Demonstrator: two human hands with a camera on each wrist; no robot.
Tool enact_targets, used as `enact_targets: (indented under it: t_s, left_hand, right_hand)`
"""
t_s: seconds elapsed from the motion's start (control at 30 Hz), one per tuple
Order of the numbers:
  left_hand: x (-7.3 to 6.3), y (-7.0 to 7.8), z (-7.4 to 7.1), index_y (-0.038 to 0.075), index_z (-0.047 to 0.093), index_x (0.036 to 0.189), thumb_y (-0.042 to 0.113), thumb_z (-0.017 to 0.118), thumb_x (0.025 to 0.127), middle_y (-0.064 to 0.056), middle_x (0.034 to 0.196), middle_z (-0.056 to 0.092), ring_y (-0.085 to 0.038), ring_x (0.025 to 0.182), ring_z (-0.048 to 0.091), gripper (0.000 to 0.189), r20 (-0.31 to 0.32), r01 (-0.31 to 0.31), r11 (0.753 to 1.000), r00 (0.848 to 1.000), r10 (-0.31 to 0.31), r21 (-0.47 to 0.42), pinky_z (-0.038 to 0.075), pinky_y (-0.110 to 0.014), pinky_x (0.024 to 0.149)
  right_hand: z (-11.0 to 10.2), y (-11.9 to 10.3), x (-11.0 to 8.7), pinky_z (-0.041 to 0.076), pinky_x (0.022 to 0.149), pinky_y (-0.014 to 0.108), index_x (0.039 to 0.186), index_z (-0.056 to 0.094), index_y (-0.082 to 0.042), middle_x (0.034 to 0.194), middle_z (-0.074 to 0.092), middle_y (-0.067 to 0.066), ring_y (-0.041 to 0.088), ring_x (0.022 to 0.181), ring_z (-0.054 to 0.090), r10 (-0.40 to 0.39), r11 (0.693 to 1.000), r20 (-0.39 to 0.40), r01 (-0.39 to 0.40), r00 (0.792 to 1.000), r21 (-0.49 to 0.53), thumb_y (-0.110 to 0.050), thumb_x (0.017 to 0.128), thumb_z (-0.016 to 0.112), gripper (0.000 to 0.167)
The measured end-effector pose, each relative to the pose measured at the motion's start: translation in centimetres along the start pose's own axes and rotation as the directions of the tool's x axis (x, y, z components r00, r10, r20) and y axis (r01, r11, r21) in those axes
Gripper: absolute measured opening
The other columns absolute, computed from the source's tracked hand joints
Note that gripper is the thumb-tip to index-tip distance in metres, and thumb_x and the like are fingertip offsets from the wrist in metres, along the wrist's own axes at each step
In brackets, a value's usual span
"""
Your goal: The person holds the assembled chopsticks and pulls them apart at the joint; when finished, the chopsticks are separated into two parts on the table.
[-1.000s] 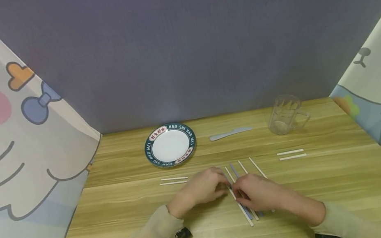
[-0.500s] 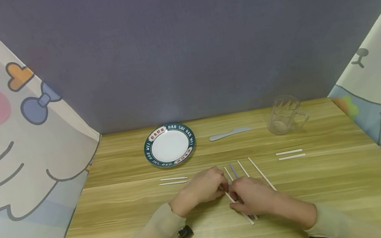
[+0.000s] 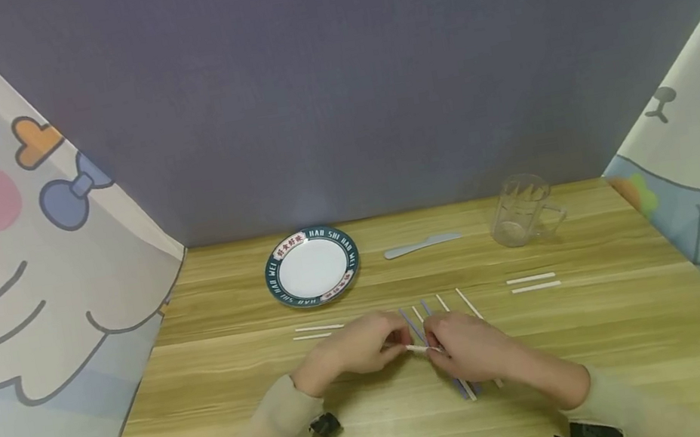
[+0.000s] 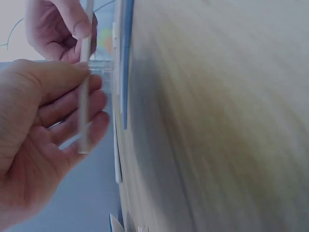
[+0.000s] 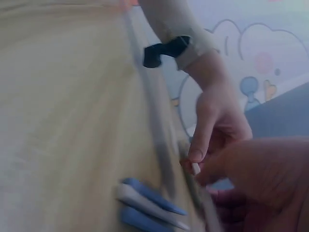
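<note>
A thin white stick (image 3: 416,348) spans the gap between the two hands, lifted a little off the table and turned crosswise. My left hand (image 3: 369,341) pinches it between thumb and index finger; in the left wrist view the stick (image 4: 83,116) runs past that pinch across the other fingers. My right hand (image 3: 469,345) grips the same stick further along, its thumb on it in the left wrist view. Beneath and beside the right hand, white sticks and blue sticks (image 3: 411,323) lie slanting on the table, partly covered by that hand.
A green-rimmed plate (image 3: 317,296) stands at the back left, a pale plastic knife (image 3: 423,245) right of it, then a clear mug (image 3: 517,215). Short white sticks lie in pairs: one pair (image 3: 318,327) by the left hand, another pair (image 3: 534,283) at right. Printed curtains flank the table.
The leftmost long white stick has been picked up from the slanting row and turned crosswise between both hands. My left hand has shifted slightly left, uncovering a blue stick.
</note>
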State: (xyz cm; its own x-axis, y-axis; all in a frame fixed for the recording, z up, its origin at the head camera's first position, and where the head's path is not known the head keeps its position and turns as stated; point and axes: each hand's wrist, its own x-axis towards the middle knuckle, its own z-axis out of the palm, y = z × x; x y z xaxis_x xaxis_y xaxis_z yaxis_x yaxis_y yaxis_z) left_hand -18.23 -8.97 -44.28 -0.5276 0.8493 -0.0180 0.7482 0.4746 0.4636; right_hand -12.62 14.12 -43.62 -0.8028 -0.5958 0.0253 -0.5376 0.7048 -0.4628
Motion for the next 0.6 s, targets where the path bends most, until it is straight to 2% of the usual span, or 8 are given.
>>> enact_targets:
  t_s: [0.07,0.17,0.27,0.37,0.47,0.6]
  left_hand:
    - [0.0,0.1,-0.2,0.015,0.068,0.098,0.014,0.068,0.104,0.007,0.091,0.067,0.001,0.079,0.055,0.006,-0.055,0.009,1.0,0.998,-0.009,0.003,0.051,-0.013,0.074]
    - [0.3,0.3,-0.5,0.012,0.066,0.101,0.007,0.065,0.102,0.004,0.09,0.067,-0.001,0.077,0.054,0.005,-0.154,0.013,1.0,0.988,-0.011,0.014,0.049,-0.014,0.069]
    - [0.5,0.7,-0.7,0.008,0.066,0.104,0.002,0.062,0.098,0.0,0.089,0.068,-0.004,0.072,0.056,0.009,-0.24,-0.005,0.999,0.971,0.013,0.034,0.049,-0.013,0.064]
    - [0.7,1.0,-0.7,0.008,0.067,0.106,0.005,0.063,0.1,-0.002,0.092,0.073,-0.007,0.072,0.065,0.007,-0.309,-0.025,0.995,0.949,0.055,0.101,0.052,-0.012,0.065]
    - [0.9,1.4,-0.7,0.01,0.069,0.105,0.015,0.068,0.104,0.0,0.093,0.077,-0.007,0.076,0.072,0.005,-0.38,-0.03,0.977,0.918,0.11,0.21,0.056,-0.013,0.066]
    - [0.9,1.8,-0.9,0.013,0.069,0.099,0.02,0.073,0.102,0.005,0.085,0.077,-0.004,0.069,0.068,0.009,-0.486,-0.009,0.943,0.855,0.18,0.332,0.053,-0.017,0.058]
  right_hand:
    - [-0.6,0.1,0.2,0.035,0.05,0.016,0.089,0.054,-0.013,0.073,0.048,-0.008,0.002,0.059,0.04,0.005,0.999,-0.02,-0.006,1.0,-0.043,-0.012,0.104,0.065,0.018]
    - [-1.3,0.3,0.6,0.031,0.047,0.013,0.097,0.053,-0.009,0.067,0.045,-0.007,0.001,0.053,0.038,-0.008,0.998,-0.043,0.005,0.999,-0.065,-0.011,0.108,0.058,0.012]
    - [-1.8,0.5,1.0,0.028,0.045,0.013,0.103,0.054,-0.007,0.063,0.043,-0.008,-0.001,0.05,0.035,-0.032,0.998,-0.043,0.029,0.999,-0.048,-0.011,0.11,0.052,0.008]
    - [-2.6,0.5,1.3,0.033,0.048,0.015,0.105,0.058,-0.006,0.066,0.045,-0.009,-0.002,0.052,0.036,-0.054,0.998,-0.032,0.053,0.998,-0.024,-0.012,0.111,0.051,0.011]
    - [-3.6,0.6,1.6,0.035,0.051,0.017,0.099,0.062,-0.009,0.068,0.046,-0.01,-0.002,0.055,0.036,-0.079,0.997,-0.029,0.079,0.996,0.002,-0.014,0.111,0.052,0.016]
    - [-4.6,0.7,1.6,0.034,0.052,0.018,0.087,0.06,-0.017,0.066,0.045,-0.012,-0.003,0.054,0.033,-0.107,0.994,-0.068,0.108,0.992,0.011,-0.015,0.111,0.054,0.026]
